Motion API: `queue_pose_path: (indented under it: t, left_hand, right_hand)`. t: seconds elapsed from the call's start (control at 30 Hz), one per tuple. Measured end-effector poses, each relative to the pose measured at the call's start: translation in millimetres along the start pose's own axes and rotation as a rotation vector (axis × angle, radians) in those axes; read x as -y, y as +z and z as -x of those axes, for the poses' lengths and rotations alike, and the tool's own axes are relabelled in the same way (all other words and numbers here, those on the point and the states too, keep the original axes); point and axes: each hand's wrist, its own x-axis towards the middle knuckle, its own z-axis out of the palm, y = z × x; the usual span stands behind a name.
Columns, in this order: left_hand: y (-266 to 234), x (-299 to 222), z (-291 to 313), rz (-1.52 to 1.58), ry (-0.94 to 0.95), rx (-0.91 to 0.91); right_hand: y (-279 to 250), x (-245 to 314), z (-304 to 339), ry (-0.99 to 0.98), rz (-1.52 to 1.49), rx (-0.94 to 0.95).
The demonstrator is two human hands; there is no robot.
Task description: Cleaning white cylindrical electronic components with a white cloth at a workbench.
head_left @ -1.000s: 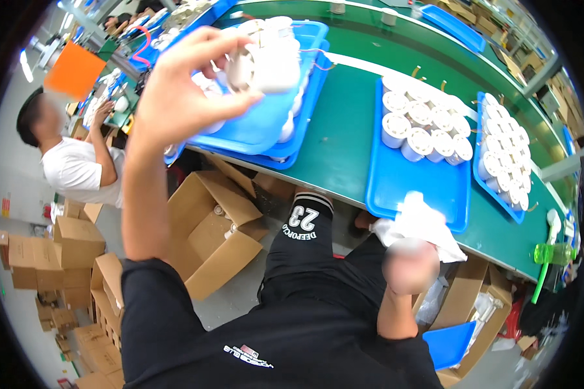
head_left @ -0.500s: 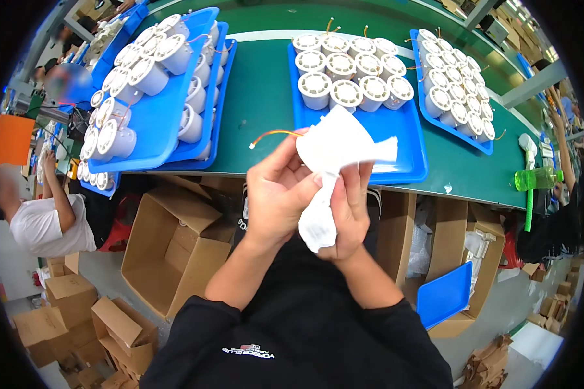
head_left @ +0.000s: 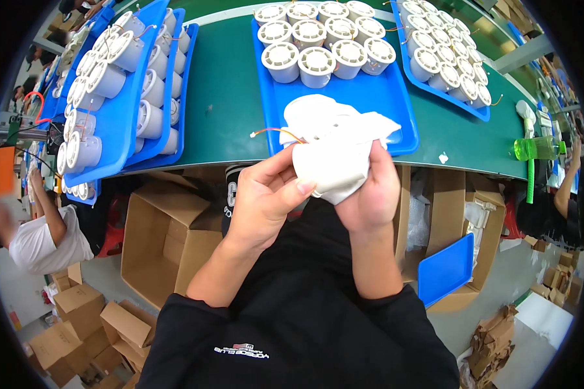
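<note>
One white cylinder [head_left: 328,170] sits between the fingers of both hands, near the body-side edge of the green worktop [head_left: 224,97]. The left hand [head_left: 263,194] grasps its left side, thumb pressed along the lower wall and the other fingers curled behind. The right hand [head_left: 375,198] closes around a white cloth [head_left: 381,125] against the right side, its fingertips partly hidden in the folds. The cloth bunches just beyond the fingers; where it ends and the cylinder begins is hard to tell in places. A thin red-and-yellow cable [head_left: 276,130] juts out above the left fingers, ending in a small pale plug.

Directly beyond the fingers lies a blue tray [head_left: 370,94], with twelve upright white cylinders [head_left: 316,61] in rows at its far end. Farther off, to the right of the fingers, a second tray [head_left: 461,115] is packed with similar pieces; well to their left stand stacked loaded trays [head_left: 124,139]. A green bottle [head_left: 536,148] lies far right of the fingers, near the worktop's edge.
</note>
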Motion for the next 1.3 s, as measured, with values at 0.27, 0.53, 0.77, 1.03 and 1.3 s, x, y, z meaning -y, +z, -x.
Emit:
queue_pose_path:
  t: [0.27, 0.53, 0.77, 1.03, 1.3]
  left_hand:
    - [-9.7, 7.1, -4.7, 0.148, -0.001, -0.138]
    - [-5.1, 4.9, -7.8, 0.347, -0.043, -0.183]
    - [-5.6, 8.0, -8.4, 0.476, -0.121, -0.13]
    - [3.2, 18.7, -6.2, 0.28, 0.017, -0.185]
    - [11.8, 16.0, 1.6, 0.309, -0.012, -0.17]
  right_hand:
    - [-23.9, 73.5, 8.9, -0.344, -0.213, 0.021]
    - [-53.3, 80.6, 26.9, -0.468, 0.108, 0.069]
    - [-55.5, 68.1, 23.2, -0.498, 0.16, -0.04]
    - [13.5, 28.7, 6.1, -0.997, 1.501, 0.32]
    - [9.0, 15.5, 1.6, -1.019, 1.722, 0.454]
